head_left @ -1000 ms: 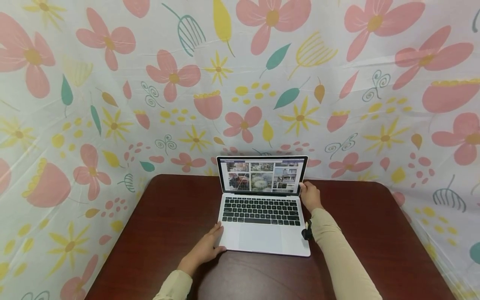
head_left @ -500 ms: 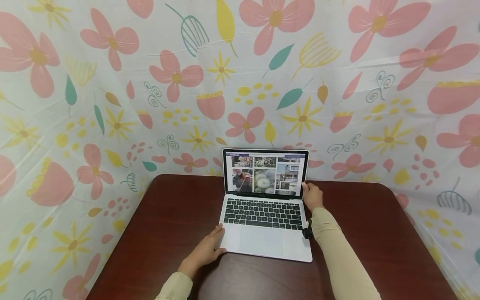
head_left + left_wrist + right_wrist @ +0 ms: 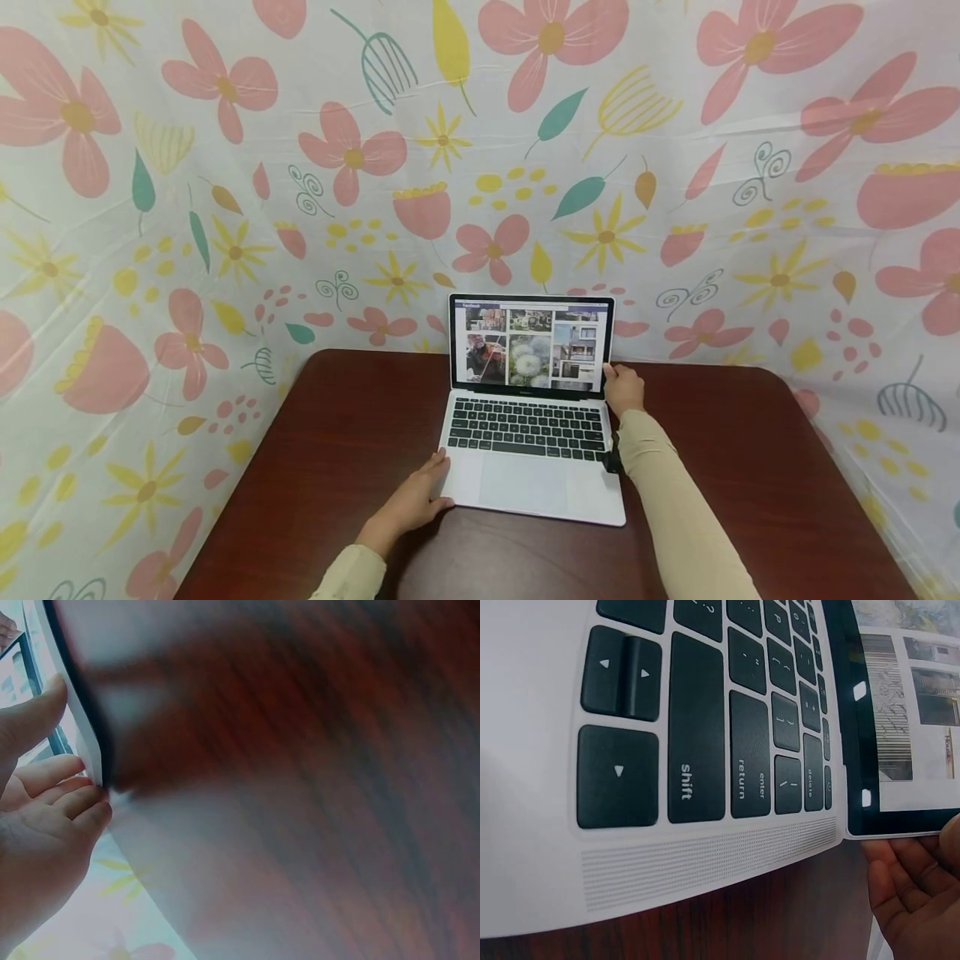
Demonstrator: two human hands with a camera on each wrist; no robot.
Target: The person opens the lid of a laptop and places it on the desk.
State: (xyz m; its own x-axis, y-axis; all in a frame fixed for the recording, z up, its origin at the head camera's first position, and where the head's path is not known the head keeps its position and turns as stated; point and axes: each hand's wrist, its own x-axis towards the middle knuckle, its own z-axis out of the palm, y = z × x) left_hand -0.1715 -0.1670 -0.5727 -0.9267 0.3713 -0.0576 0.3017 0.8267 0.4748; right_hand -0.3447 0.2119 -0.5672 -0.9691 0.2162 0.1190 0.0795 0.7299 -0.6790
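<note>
A silver laptop (image 3: 525,483) with black keys stands open on the table, its screen (image 3: 534,342) lit with a page of photos. My left hand (image 3: 408,504) holds the front left corner of the base, thumb at the front edge and fingers along the left side. In the left wrist view, that hand's thumb (image 3: 52,701) and fingertips lie at the laptop's thin edge. My right hand (image 3: 625,390) grips the screen's right edge low down, near the hinge. The right wrist view shows the fingers (image 3: 900,877) behind the lid and the thumb (image 3: 951,838) toward its front.
The dark red-brown wooden table (image 3: 337,417) has rounded far corners. Close behind it hangs a white cloth (image 3: 337,275) with pink, yellow and green flowers, which also runs down both sides. A small black device (image 3: 612,458) is on the right wrist.
The screen has tilted further back, its top edge higher in the head view. The laptop has shifted slightly right and turned a little. Both hands keep their places on it.
</note>
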